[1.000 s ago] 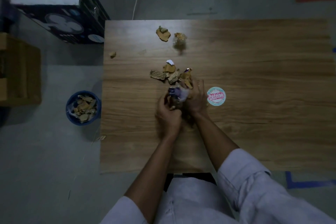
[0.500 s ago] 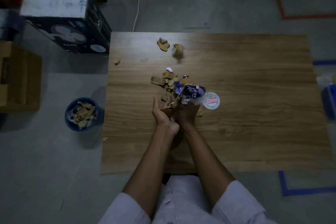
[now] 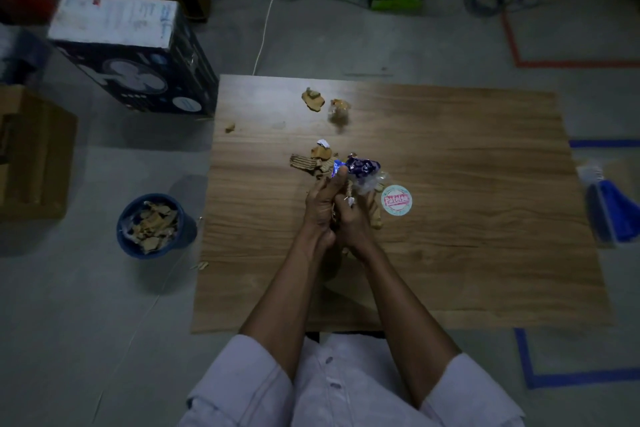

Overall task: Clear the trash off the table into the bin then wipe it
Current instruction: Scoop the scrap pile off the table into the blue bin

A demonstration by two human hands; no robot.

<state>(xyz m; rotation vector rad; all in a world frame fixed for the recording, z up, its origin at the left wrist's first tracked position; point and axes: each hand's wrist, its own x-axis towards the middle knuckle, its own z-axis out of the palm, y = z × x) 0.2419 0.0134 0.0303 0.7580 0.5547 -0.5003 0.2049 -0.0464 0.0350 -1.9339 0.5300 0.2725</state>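
Around: fan box (image 3: 135,73) on floor beyond tabletop (image 3: 467,253); round label (image 3: 396,200) just right of my hands | Count: one blue bin (image 3: 187,236) on floor left, two scraps (image 3: 313,101) far edge, one crumb (image 3: 230,128) | Grip: left hand (image 3: 322,204) and right hand (image 3: 355,222) curl together round trash wad (image 3: 363,167) over tabletop centre | Look: crinkled purple foil, clear film, brown card.

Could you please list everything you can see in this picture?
table: one, wood-brown, centre.
bin: one, blue, floor left of table, scraps inside.
wrapper bundle: one, purple and clear, between both hands.
scrap pile: one, tan, on table beyond the hands.
loose scraps: three, tan, table's far-left part.
round label: one, teal and pink, on table right of hands.
fan box: one, dark with white top, floor beyond bin.
brown carton: one, floor far left.
left hand: one, grips bundle.
right hand: one, grips bundle.
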